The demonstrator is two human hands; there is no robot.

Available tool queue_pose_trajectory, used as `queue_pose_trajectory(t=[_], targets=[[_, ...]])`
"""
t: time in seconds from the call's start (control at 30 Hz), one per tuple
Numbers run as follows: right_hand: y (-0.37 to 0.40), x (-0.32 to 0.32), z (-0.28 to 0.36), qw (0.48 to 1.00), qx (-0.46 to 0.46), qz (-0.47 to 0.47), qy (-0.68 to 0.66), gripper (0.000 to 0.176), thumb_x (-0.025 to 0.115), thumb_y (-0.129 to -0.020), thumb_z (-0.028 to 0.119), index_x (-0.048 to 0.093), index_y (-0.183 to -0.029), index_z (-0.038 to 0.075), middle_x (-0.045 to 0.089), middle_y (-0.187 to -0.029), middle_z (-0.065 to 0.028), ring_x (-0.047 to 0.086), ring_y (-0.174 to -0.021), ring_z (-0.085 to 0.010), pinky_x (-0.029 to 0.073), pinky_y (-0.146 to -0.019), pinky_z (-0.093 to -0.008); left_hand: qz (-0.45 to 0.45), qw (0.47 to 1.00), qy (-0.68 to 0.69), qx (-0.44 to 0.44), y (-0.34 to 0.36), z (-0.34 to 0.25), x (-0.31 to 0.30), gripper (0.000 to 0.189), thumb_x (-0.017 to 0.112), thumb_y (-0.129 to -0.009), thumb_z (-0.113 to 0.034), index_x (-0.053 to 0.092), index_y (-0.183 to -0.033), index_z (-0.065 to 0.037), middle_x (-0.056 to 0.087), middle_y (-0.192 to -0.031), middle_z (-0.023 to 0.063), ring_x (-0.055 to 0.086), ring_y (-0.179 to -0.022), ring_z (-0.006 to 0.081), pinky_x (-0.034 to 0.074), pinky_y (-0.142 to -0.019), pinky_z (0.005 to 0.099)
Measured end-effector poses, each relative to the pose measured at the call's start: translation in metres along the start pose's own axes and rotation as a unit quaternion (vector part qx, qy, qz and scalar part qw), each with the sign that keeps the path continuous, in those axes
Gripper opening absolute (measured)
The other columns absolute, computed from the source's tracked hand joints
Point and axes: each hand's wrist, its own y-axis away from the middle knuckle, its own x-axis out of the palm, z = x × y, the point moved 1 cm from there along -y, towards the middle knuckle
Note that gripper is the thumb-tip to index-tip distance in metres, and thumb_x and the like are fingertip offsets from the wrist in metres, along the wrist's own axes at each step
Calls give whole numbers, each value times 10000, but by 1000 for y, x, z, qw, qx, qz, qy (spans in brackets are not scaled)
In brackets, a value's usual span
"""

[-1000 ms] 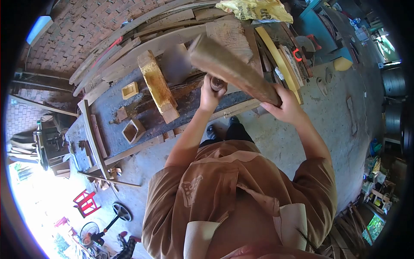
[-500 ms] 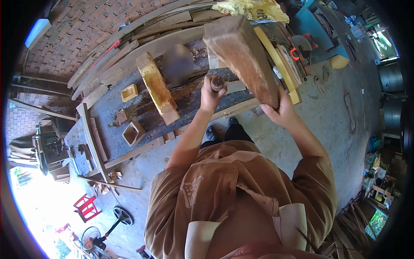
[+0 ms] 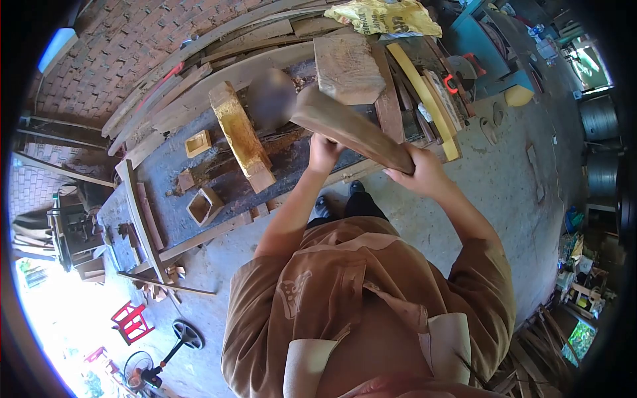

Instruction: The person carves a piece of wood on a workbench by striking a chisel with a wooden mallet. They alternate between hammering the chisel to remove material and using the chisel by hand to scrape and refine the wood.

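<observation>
My right hand is closed around the narrow end of a thick wooden mallet, a plain block that slants up and left. The mallet's broad head covers the upper part of my left hand. That hand is closed around an upright tool whose round wooden handle end showed a moment earlier; mallet and fingers hide it now. Both hands are over the near edge of the dark workbench. Beyond the mallet lies a broad, rough-sawn wood block. To the left rests a long, hollowed yellowish timber.
Two small hollowed wooden boxes lie on the bench's left part. A yellow strip and a red-handled tool are at the right. Planks line the brick wall, near a yellow sack. A blurred patch hides part of the bench.
My right hand has brought the mallet down and left, from raised above the bench to over my left hand. The broad wood block behind has come into view; the tool's handle end is now covered.
</observation>
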Motion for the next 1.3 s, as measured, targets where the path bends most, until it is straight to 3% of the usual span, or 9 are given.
queue_pose_trajectory(t=[0.13, 0.17, 0.37, 0.47, 0.77, 0.83, 1.0, 1.2, 1.3], targets=[[-7, -17, 10, 999, -9, -15, 47, 340, 706, -666, 268, 583, -873, 27, 606, -709, -140, 605, -630, -288, 471, -556, -333, -11, 996, 82, -33, -1, 21, 4, 455, 721, -645, -99, 487, -1033, -62, 618, -891, 130, 614, -829, 266, 468, -715, 320], [-7, -22, 15, 999, -9, -41, 8, 345, 709, -666, 267, 581, -878, 27, 605, -706, -139, 605, -625, -284, 469, -556, -329, 6, 998, -4, -58, 1, 16, 3, 491, 714, -663, -136, 432, -1058, -67, 602, -897, 142, 606, -831, 298, 467, -707, 330], [-6, -12, -6, 994, -29, -87, -59, 382, 711, -670, 261, 567, -927, 19, 604, -723, -145, 612, -651, -274, 469, -575, -329, 7, 998, -37, -50, -1, 5, 6, 443, 721, -657, -152, 442, -989, -62, 594, -870, 153, 594, -837, 322, 466, -701, 344], [-8, -14, -9, 996, 28, 50, 62, 389, 704, -682, 258, 554, -938, 7, 599, -740, -152, 604, -664, -274, 465, -593, -328, 4, 998, -54, -24, 2, 1, 4, 442, 728, -651, -149, 435, -971, -64, 596, -851, 149, 596, -815, 321, 468, -689, 345], [-12, -5, -21, 992, -12, -62, -109, 414, 703, -688, 285, 554, -969, 20, 614, -774, -130, 609, -693, -207, 459, -618, -308, 17, 996, -56, -63, 0, -2, 6, 436, 728, -658, -162, 431, -962, -61, 596, -833, 152, 602, -801, 317, 470, -678, 345], [-13, -5, -37, 995, 60, 81, -16, 415, 697, -691, 291, 554, -962, 11, 611, -772, -128, 600, -688, -206, 454, -627, -307, -17, 998, -45, -37, 2, -2, 6, 401, 715, -659, -140, 441, -940, -56, 596, -828, 145, 605, -793, 299, 468, -679, 335], [-24, -4, -55, 996, 67, -5, -55, 426, 683, -696, 333, 560, -940, 6, 607, -756, -149, 605, -703, -253, 454, -637, -319, 5, 997, -35, -63, 7, -1, 3, 395, 711, -646, -118, 453, -936, -43, 593, -819, 132, 604, -770, 265, 466, -683, 313], [-95, 6, -74, 977, 118, -36, 175, 432, 640, -713, 410, 521, -855, 19, 603, -751, -175, 594, -719, -338, 469, -619, -393, 1, 996, -42, -77, 0, -5, 8, 391, 709, -645, -122, 459, -935, -41, 592, -817, 135, 603, -764, 272, 467, -679, 314], [-141, 16, -89, 964, 111, -10, 243, 384, 625, -732, 395, 524, -834, 39, 610, -743, -161, 602, -705, -324, 480, -612, -405, -10, 997, -60, -37, -2, -9, 9, 322, 689, -699, -97, 447, -898, -28, 569, -749, 82, 549, -680, 149, 450, -659, 264]])
